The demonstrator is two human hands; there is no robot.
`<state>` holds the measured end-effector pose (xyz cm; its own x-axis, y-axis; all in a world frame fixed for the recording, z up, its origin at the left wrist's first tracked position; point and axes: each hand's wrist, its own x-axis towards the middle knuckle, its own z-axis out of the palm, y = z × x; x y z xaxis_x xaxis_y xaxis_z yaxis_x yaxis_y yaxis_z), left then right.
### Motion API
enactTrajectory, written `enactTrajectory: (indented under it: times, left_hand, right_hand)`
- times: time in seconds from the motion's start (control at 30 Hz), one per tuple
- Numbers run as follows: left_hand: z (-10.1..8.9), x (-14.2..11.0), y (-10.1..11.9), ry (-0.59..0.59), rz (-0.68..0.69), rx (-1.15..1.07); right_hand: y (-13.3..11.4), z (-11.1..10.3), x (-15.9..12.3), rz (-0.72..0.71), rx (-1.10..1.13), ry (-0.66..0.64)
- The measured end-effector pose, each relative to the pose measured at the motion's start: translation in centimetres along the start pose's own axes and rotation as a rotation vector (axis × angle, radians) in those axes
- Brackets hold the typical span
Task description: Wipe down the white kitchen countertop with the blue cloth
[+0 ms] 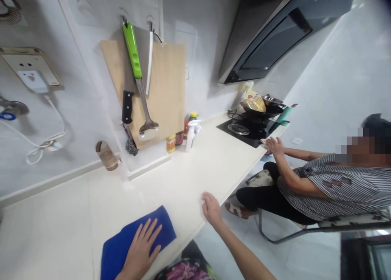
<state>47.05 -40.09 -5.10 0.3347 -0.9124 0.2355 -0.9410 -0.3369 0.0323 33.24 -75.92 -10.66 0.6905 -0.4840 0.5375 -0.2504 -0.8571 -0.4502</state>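
Observation:
A blue cloth lies spread on the white counter at the lower middle of the view. Flat on top of it is my left hand, open with its fingers spread. My right hand rests near the counter's front edge, to the right of the cloth. Its fingers are loosely curled together, and I see nothing in them.
By the wall stand a spray bottle, a yellow-labelled jar and a brown cup. A cutting board, cleaver and green-handled ladle hang above. Beyond the stove, a seated person works at the counter's edge.

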Motion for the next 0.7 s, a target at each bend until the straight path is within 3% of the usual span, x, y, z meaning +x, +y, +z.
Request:
enactTrajectory:
  times: [0.17, 0.33, 0.53, 0.7]
  left_hand:
    - [0.0, 0.7, 0.6, 0.002, -0.032, 0.014]
    - [1.2, 6.2, 3.9, -0.021, -0.007, -0.047]
    - [2.8, 12.3, 8.0, -0.019, 0.135, -0.180]
    - [3.2, 14.6, 8.6, -0.047, 0.176, -0.264]
  right_hand:
    - [0.6, -0.1, 0.7, -0.031, -0.011, -0.048]
    - [1.2, 0.1, 3.2, -0.045, -0.002, -0.071]
    - [1.1, 0.8, 4.5, 0.036, -0.044, 0.030]
    - [1.2, 0.8, 4.3, 0.120, -0.032, 0.096]
